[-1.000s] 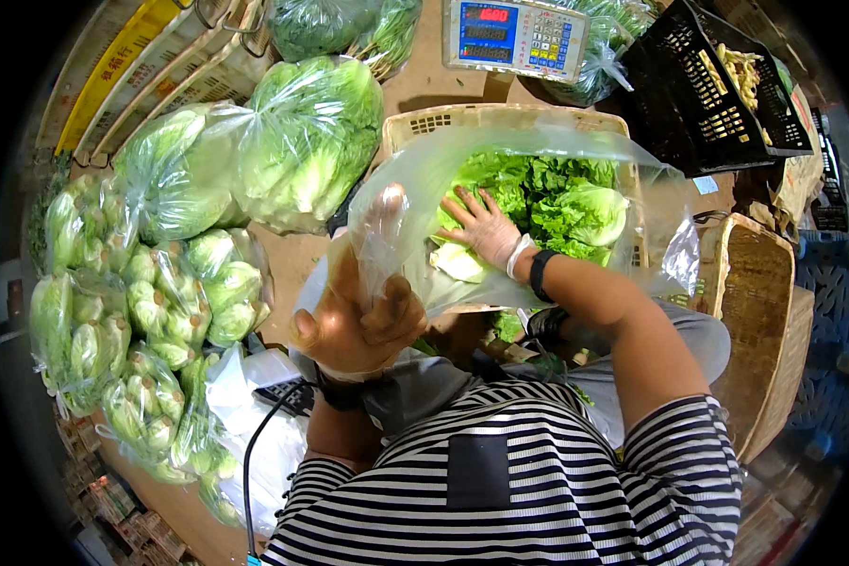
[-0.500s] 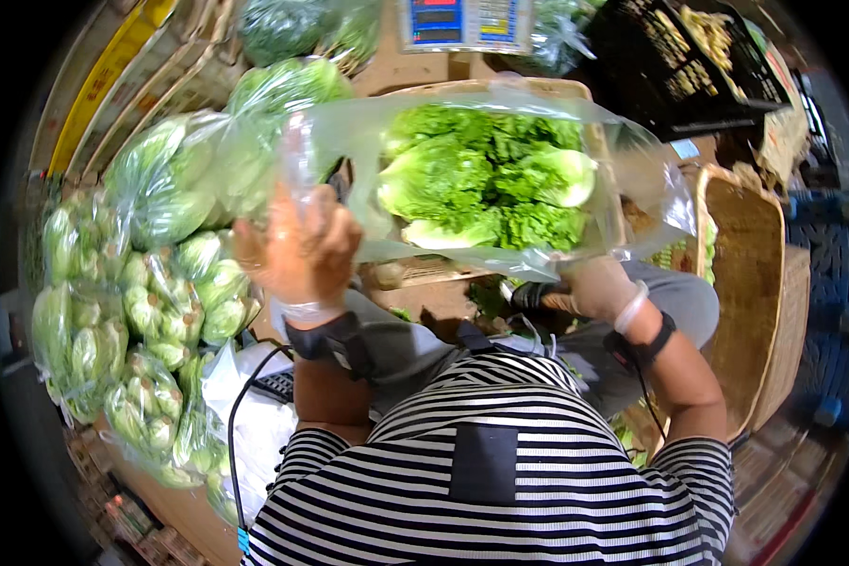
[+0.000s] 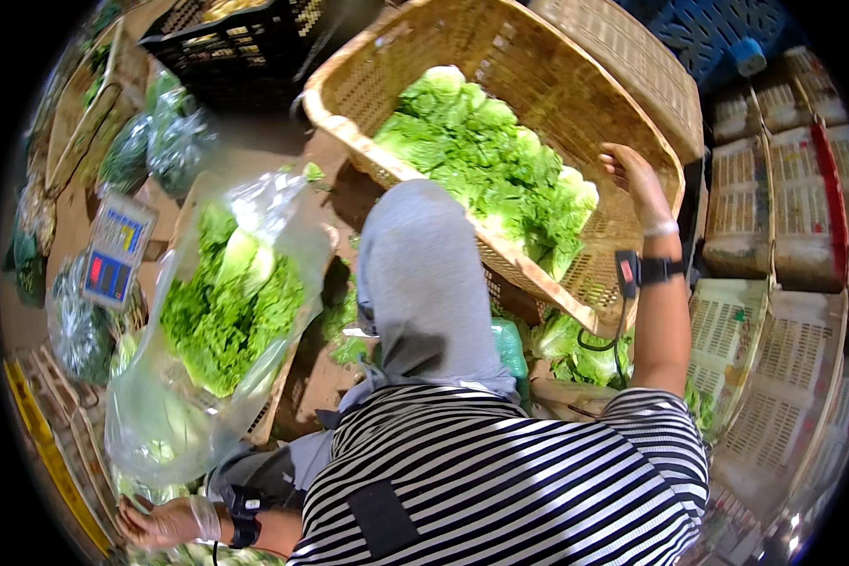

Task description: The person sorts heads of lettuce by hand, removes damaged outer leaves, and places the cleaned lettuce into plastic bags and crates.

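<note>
My right hand (image 3: 635,179) reaches over the right end of a large tan plastic basket (image 3: 575,104), fingers apart and nothing in them. Heads of leafy green lettuce (image 3: 491,151) lie in a band along the basket's near side, apart from that hand. Low at the left, my left hand (image 3: 156,522) is stretched out with its fingers loosely spread and holds nothing. Just beyond it lies a clear plastic bag (image 3: 165,439), spread over a smaller tan basket (image 3: 272,407). More lettuce (image 3: 226,321) shows inside the bag, whose far end is crumpled.
A digital scale (image 3: 118,255) stands left of the bag, with bagged greens (image 3: 80,316) beside it. A black crate (image 3: 245,57) is at the far left of the big basket. Stacked baskets (image 3: 783,349) line the right; a blue slatted plastic piece (image 3: 712,33) is behind. Loose leaves litter the floor.
My view and body have turned right, toward the big basket. My hands have come away from the lettuce bag; the right now reaches over the basket, the left trails low at the left.
</note>
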Motion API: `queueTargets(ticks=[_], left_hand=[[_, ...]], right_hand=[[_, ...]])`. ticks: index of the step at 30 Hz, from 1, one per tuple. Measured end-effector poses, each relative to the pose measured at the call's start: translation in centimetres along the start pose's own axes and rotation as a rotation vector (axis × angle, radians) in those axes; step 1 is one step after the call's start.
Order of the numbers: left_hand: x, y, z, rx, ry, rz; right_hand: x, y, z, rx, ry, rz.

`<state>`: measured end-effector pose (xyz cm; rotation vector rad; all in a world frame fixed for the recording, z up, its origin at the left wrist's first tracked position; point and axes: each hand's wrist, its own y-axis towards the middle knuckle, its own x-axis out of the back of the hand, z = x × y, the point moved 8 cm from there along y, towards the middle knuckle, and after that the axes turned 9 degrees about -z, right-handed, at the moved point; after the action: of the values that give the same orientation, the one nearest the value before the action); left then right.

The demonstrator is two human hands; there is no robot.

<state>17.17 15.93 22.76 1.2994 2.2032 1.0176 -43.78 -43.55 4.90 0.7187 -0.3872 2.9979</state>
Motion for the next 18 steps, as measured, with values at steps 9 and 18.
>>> queueTargets(ticks=[9,18], left_hand=[[-12.4,-11.1,-8.1,0.121,-0.236,0.727],[-14.9,-16.7,-6.5,0.294,-0.147,0.908]], right_hand=[[-16.6,2.3,-13.2,0.563,-0.74,0.471],[-26.7,-7.2,-20.8,1.345,-1.335,0.85]])
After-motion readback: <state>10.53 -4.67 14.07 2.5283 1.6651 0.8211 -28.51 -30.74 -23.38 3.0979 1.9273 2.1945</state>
